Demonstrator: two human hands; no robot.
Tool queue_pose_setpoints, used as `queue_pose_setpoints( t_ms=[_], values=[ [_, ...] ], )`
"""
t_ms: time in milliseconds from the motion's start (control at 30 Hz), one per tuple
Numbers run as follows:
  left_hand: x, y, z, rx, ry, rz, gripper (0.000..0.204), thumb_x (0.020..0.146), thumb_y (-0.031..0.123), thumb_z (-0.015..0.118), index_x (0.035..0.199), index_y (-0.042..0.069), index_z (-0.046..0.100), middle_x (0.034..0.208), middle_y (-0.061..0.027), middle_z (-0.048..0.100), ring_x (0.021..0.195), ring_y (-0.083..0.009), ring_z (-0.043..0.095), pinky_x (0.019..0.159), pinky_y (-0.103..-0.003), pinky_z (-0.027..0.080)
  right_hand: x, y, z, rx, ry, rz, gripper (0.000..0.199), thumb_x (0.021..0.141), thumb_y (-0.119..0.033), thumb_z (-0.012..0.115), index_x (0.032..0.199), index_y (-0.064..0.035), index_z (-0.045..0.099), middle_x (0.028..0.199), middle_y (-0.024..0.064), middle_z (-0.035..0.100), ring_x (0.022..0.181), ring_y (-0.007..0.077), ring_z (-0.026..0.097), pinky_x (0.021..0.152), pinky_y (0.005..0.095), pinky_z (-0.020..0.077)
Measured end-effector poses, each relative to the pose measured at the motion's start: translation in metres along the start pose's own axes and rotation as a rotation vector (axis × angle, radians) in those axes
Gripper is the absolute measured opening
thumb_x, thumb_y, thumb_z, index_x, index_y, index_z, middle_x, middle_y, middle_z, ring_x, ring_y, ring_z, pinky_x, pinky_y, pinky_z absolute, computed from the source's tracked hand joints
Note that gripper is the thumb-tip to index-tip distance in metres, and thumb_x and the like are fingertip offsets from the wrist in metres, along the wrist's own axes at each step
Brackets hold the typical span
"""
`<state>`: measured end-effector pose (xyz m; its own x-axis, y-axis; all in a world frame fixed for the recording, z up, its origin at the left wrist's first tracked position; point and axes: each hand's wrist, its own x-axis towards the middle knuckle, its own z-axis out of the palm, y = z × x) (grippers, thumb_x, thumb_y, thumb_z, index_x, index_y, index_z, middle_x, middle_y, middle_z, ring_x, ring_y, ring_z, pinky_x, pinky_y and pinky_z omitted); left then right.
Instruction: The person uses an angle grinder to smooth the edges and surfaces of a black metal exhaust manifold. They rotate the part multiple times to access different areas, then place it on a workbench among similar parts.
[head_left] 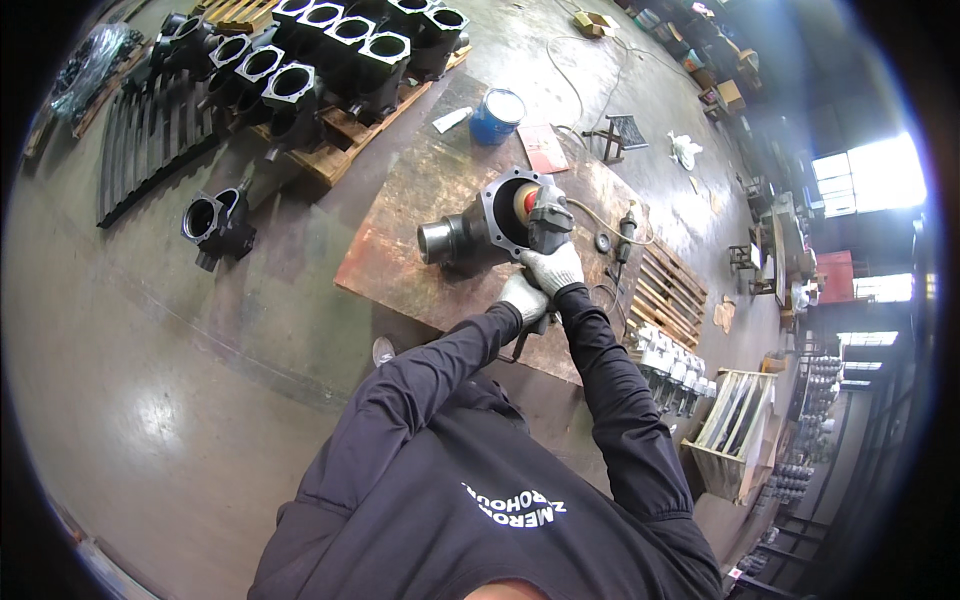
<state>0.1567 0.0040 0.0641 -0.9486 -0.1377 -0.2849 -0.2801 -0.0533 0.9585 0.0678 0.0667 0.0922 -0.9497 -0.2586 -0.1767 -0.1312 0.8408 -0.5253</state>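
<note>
the table (390,225) has its left edge well apart from the casting (470,245), and brown tabletop runs between them, giving the most room to move. the near edge passes under the forearms, close to the person. room is tighter on the right, where a second tool (627,236) and its looping cord lie. on the far side, the blue bucket (497,117) and red sheet (543,148) stand close behind the casting.

the casting sits on the table, long axis roughly left to right, pipe end pointing left; its flanged mouth opens up and to the right. the grinder (549,228) points away from the person, long axis running from the near side to the far side, its red and tan wheel (527,203) at the mouth; whether it touches the wall, i cannot tell.

the right hand (556,268), gloved, is curled round the grinder just behind its head. the left hand (524,299), also gloved, is wrapped round it further back, nearer the body; its fingertips are hidden. the casting lies just beyond both hands and to their left.
</note>
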Motion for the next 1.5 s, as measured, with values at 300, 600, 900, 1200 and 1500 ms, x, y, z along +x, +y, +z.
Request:
queue_pose_setpoints(
  t_ms=[300, 600, 900, 1200, 1500],
  values=[
    [-0.009, 0.022, 0.019, -0.119, -0.018, -0.099, 0.032, 0.082, 0.015, 0.072, 0.106, -0.004, 0.062, 0.075, -0.0139, 0.071, 0.056, -0.0243, 0.07, 0.049, -0.036, 0.055, -0.002, -0.005, -0.036, -0.039, -0.174, 0.094, 0.077, 0.065, -0.041, 0.08, 0.113, 0.0132, 0.055, 0.112, 0.0298, 0.066, 0.106, 0.037, 0.067, 0.09, 0.0393, 0.054],
    [-0.002, 0.009, 0.016, -0.04, 0.055, -0.151, 0.032, 0.086, 0.011, 0.064, 0.115, 0.0, 0.061, 0.102, -0.0141, 0.073, 0.088, -0.026, 0.073, 0.073, -0.039, 0.058, 0.005, -0.012, -0.018, -0.083, -0.244, 0.002, 0.068, 0.065, -0.044, 0.079, 0.099, 0.0129, 0.068, 0.097, 0.0306, 0.07, 0.093, 0.0377, 0.071, 0.083, 0.0392, 0.0562],
    [0.012, 0.003, 0.009, -0.236, -0.008, -0.274, 0.031, 0.086, 0.011, 0.059, 0.112, -0.004, 0.062, 0.097, -0.0173, 0.073, 0.084, -0.0281, 0.074, 0.072, -0.038, 0.058, 0.021, -0.01, -0.01, 0.001, -0.304, 0.072, 0.065, 0.066, -0.043, 0.078, 0.102, 0.011, 0.069, 0.099, 0.028, 0.071, 0.092, 0.0344, 0.072, 0.082, 0.0388, 0.0564],
    [0.003, -0.018, 0.026, 0.011, 0.086, -0.089, 0.047, 0.08, 0.02, 0.076, 0.118, -0.002, 0.061, 0.102, -0.0178, 0.073, 0.093, -0.0264, 0.073, 0.077, -0.037, 0.057, -0.01, -0.008, -0.015, -0.102, -0.114, 0.033, 0.081, 0.065, -0.038, 0.08, 0.119, 0.016, 0.051, 0.111, 0.03, 0.066, 0.104, 0.0375, 0.067, 0.09, 0.0393, 0.0535],
    [-0.015, 0.007, 0.02, 0.046, 0.088, -0.05, 0.046, 0.08, 0.027, 0.077, 0.114, 0.0, 0.063, 0.104, -0.0172, 0.073, 0.095, -0.0252, 0.072, 0.081, -0.036, 0.056, -0.017, -0.009, -0.021, -0.121, -0.103, -0.01, 0.088, 0.065, -0.043, 0.079, 0.12, 0.0161, 0.045, 0.113, 0.0326, 0.063, 0.109, 0.0418, 0.065, 0.093, 0.0401, 0.0523]
  ],
)
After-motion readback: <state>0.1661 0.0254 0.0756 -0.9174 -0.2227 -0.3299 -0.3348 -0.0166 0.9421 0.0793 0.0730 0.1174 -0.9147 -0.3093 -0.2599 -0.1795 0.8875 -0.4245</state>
